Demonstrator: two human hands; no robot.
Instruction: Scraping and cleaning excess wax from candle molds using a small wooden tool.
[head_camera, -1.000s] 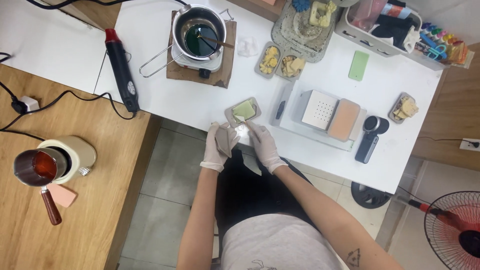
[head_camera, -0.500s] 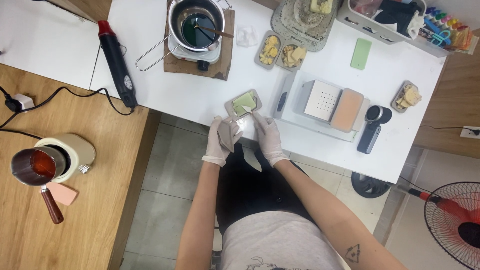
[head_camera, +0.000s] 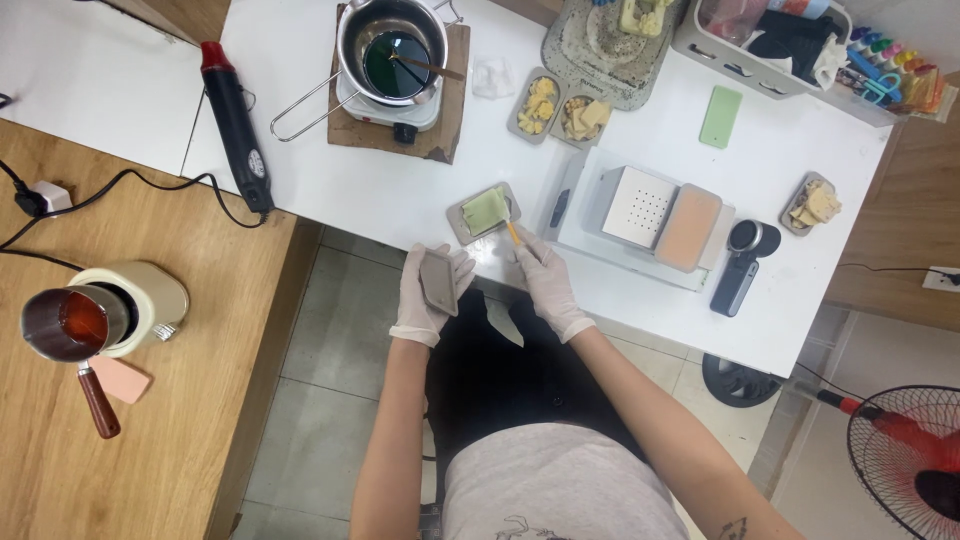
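The gloved left hand closes around a small grey mould at the table's near edge. The right hand pinches a thin orange tool, tip at the pale green slab in its grey tray just beyond. The slab looks intact there, apparently not lifted out yet.

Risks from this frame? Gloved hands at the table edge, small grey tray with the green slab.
1. The small grey tray with the pale green slab sits near the white table edge; a push from the thin orange stick in the right hand might slide it off.
2. The left hand holds a grey rectangular block over open floor; it may drop.
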